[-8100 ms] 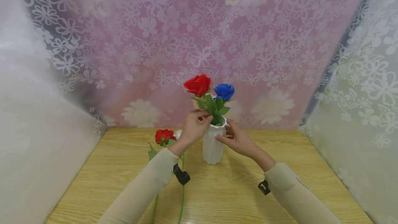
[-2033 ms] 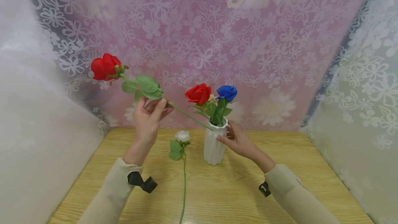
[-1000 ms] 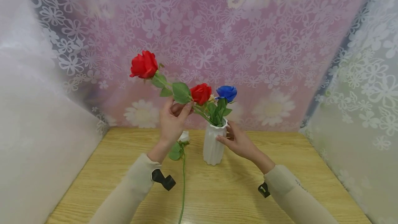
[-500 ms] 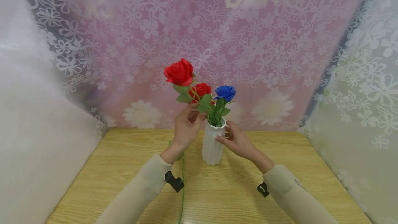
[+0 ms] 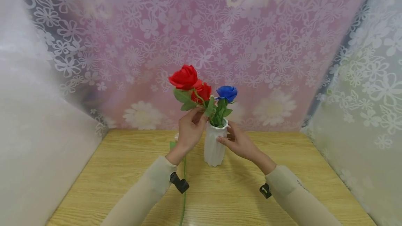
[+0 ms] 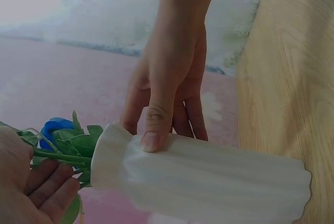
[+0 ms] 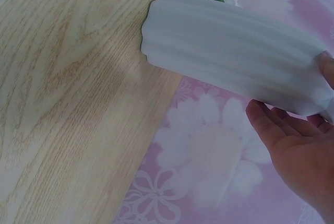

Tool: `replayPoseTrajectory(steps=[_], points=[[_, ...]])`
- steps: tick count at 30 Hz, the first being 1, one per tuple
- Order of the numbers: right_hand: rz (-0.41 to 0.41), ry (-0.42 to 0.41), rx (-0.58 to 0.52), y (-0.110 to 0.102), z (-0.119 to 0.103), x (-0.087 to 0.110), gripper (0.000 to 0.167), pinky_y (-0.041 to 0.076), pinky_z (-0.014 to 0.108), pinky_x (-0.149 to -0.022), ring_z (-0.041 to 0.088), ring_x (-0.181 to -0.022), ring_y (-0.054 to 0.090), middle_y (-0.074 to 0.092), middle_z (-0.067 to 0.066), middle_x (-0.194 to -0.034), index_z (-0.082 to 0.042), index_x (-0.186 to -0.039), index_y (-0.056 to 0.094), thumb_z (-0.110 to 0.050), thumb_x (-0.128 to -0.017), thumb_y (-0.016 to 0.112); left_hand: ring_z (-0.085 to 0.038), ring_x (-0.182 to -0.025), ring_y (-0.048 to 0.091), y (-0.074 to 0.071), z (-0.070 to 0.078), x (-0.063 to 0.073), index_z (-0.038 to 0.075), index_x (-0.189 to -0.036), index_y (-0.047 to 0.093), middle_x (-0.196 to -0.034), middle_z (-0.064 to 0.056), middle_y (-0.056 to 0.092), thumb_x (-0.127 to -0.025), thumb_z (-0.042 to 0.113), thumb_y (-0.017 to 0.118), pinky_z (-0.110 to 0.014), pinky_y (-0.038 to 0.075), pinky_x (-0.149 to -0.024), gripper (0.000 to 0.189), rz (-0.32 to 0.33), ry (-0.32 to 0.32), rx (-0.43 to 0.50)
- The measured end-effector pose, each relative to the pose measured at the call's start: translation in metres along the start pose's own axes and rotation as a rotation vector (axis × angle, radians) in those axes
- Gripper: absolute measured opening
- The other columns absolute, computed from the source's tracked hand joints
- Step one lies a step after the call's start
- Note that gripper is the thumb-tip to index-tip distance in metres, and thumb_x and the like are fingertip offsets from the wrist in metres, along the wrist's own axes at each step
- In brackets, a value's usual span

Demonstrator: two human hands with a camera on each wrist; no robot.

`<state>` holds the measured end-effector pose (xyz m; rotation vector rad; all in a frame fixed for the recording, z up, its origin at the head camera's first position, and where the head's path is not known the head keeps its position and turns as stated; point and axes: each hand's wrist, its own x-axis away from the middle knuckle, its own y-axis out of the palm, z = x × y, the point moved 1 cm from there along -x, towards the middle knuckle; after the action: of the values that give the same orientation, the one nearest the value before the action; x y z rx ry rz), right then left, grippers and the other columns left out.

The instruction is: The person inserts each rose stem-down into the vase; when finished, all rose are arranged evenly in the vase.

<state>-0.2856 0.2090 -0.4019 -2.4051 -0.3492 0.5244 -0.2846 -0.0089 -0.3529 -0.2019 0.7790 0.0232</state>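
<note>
A white fluted vase (image 5: 215, 147) stands upright on the table, and my right hand (image 5: 240, 141) grips it near the top with thumb and fingers around its side. Out of its mouth rise a blue rose (image 5: 227, 93) and a smaller-looking red rose (image 5: 203, 92). My left hand (image 5: 191, 128) pinches the stem of another red rose (image 5: 184, 77), whose bloom leans left above the other red one. In the left wrist view a green stem (image 6: 65, 157) runs from that hand into the vase mouth. Its lower end is hidden inside.
A white rose lies on the wooden table (image 5: 132, 177) left of the vase, mostly hidden behind my left arm; its green stem (image 5: 184, 198) runs toward the near edge. A pink floral sheet (image 5: 150, 51) hangs behind, with pale sheets at both sides.
My left hand has picked up the second red rose from the table, brought its stem to the vase and moved right and down with it. My right hand has stayed on the vase.
</note>
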Motion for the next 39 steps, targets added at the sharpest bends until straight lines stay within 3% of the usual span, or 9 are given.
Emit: replayPoseTrajectory(steps=[10, 15, 19, 27, 33, 39], points=[[0.002, -0.023, 0.005, 0.0, -0.001, 0.0, 0.08, 0.06, 0.054, -0.1, 0.046, -0.126, 0.067, 0.048, 0.023, -0.16, -0.014, -0.167, 0.025, -0.033, -0.104, 0.07, -0.027, -0.085, 0.078, 0.008, -0.006, 0.0, 0.003, -0.113, 0.079, -0.099, -0.014, 0.081, -0.097, 0.008, 0.071, -0.032, 0.065, -0.071, 0.019, 0.002, -0.044, -0.064], [0.002, -0.025, 0.003, 0.0, -0.002, 0.001, 0.08, 0.06, 0.054, -0.1, 0.045, -0.127, 0.067, 0.047, 0.022, -0.161, -0.015, -0.167, 0.024, -0.032, -0.104, 0.07, -0.017, -0.07, 0.065, 0.013, -0.009, 0.0, 0.005, -0.109, 0.083, -0.087, -0.01, 0.078, -0.096, 0.008, 0.071, -0.021, 0.051, -0.06, 0.017, -0.002, -0.039, -0.122], [0.004, -0.029, -0.004, 0.0, -0.002, 0.001, 0.079, 0.059, 0.055, -0.101, 0.045, -0.129, 0.065, 0.047, 0.021, -0.162, -0.016, -0.167, 0.024, -0.032, -0.104, 0.07, -0.014, -0.066, 0.057, 0.015, -0.011, 0.001, 0.006, -0.104, 0.084, -0.083, -0.009, 0.076, -0.095, 0.008, 0.073, -0.02, 0.043, -0.058, 0.014, -0.006, -0.016, -0.177], [0.007, -0.034, -0.022, 0.0, -0.001, 0.001, 0.078, 0.058, 0.056, -0.103, 0.046, -0.131, 0.063, 0.048, 0.02, -0.161, -0.018, -0.166, 0.026, -0.031, -0.103, 0.07, -0.018, -0.063, 0.063, 0.015, -0.015, 0.006, 0.01, -0.097, 0.087, -0.072, -0.006, 0.074, -0.093, 0.013, 0.076, -0.021, 0.044, -0.054, 0.012, -0.053, 0.004, -0.292], [0.005, -0.029, -0.018, 0.0, -0.001, 0.001, 0.078, 0.059, 0.055, -0.102, 0.045, -0.129, 0.065, 0.05, 0.021, -0.159, -0.018, -0.166, 0.026, -0.032, -0.104, 0.07, -0.016, -0.059, 0.062, 0.013, -0.02, 0.009, 0.008, -0.099, 0.087, -0.072, -0.007, 0.077, -0.092, 0.013, 0.078, -0.021, 0.046, -0.053, 0.011, -0.056, -0.019, -0.224], [0.004, -0.01, -0.014, 0.0, 0.0, 0.002, 0.078, 0.058, 0.056, -0.103, 0.047, -0.13, 0.064, 0.05, 0.022, -0.159, -0.017, -0.166, 0.026, -0.033, -0.103, 0.07, -0.016, -0.056, 0.062, 0.014, -0.021, 0.011, 0.007, -0.092, 0.087, -0.066, -0.009, 0.073, -0.092, 0.014, 0.082, -0.021, 0.047, -0.051, 0.009, 0.067, 0.037, -0.107]])
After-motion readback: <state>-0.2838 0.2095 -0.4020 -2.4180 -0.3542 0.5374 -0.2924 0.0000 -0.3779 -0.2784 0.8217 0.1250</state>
